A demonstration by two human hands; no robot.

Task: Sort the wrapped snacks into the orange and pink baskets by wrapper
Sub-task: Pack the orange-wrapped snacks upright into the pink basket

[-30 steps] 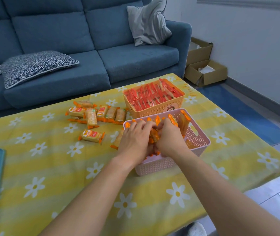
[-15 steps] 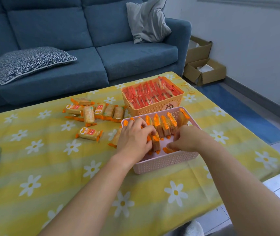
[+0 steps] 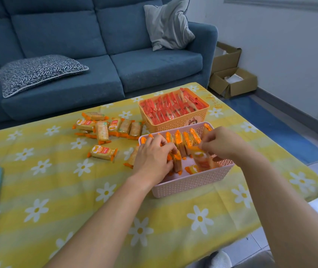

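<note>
A pink basket (image 3: 193, 182) sits on a desk (image 3: 57, 190) under a yellow daisy cloth. An orange basket (image 3: 177, 123) full of red-wrapped snacks (image 3: 165, 109) touches it at 12 o'clock. The left hand (image 3: 154, 157) curls its fingers round a standing row of orange-wrapped snacks (image 3: 179, 142) inside the pink basket, and the right hand (image 3: 225, 144) pinches the top of one tilted packet (image 3: 200, 159) there. Loose packets (image 3: 104, 128) lie on the desk at 10 o'clock from the pink basket.

Left hand (image 3: 152, 157) curled, right hand (image 3: 222, 144) pinching (arms extended).
</note>
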